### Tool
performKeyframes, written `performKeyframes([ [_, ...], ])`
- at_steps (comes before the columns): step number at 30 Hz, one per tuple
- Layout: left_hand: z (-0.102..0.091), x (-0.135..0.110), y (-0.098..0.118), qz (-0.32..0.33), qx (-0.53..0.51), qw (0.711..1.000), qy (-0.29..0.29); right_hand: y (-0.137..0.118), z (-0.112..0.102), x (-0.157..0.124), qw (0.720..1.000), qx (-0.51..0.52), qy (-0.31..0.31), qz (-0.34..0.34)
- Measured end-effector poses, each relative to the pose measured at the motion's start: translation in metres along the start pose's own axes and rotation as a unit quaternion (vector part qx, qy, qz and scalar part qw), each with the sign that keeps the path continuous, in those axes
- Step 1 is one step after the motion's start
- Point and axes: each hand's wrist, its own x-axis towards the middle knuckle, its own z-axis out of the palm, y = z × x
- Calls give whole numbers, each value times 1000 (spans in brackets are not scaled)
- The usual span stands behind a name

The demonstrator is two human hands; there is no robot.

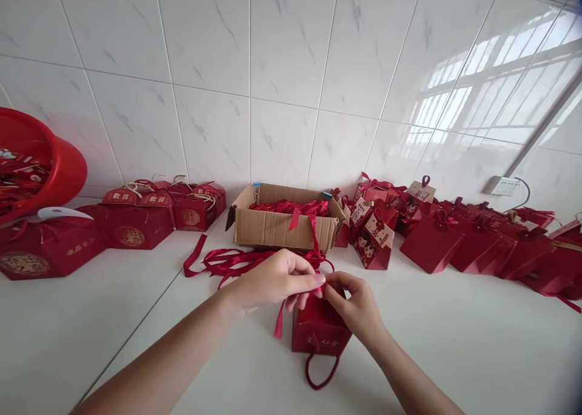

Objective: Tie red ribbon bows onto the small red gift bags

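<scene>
A small dark red gift box (321, 330) with a rope handle (322, 386) hanging off its near side stands on the white table. Above its top, my left hand (285, 281) pinches a red ribbon (279, 323), whose loose end dangles at the box's left. My right hand (354, 300) meets the left one there, thumb and forefinger closed at the same ribbon. The fingers cover most of the part being held. Behind the hands, more red ribbon (236, 258) lies in loose loops on the table.
An open cardboard box (282, 232) full of red ribbon stands by the tiled wall. Several red gift boxes (131, 227) sit at the left, below a red tub (68, 160). More red boxes (431, 239) line the right, with a wall socket (502, 185) behind.
</scene>
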Motion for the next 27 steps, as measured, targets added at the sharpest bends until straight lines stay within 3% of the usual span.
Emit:
performKeyframes([
  [3, 11, 4, -2, 70, -45, 996, 38, -1, 0, -3, 996, -37, -47, -69],
  [6, 15, 11, -9, 89, -86, 990, 67, -1, -1, -6, 990, -60, -74, -108],
  [11, 9, 18, -21, 113, -96, 987, 62, -1, 1, -7, 994, -43, -60, -82],
  [15, 2, 23, -29, 71, 16, 990, 117, -3, 1, -7, 995, 13, -71, -64],
  [20, -3, 23, -31, 66, 106, 987, 104, -2, 1, -7, 994, 58, -75, -50],
  [27, -2, 16, -26, 86, 130, 983, 92, 6, 6, -8, 968, 246, -53, 5],
])
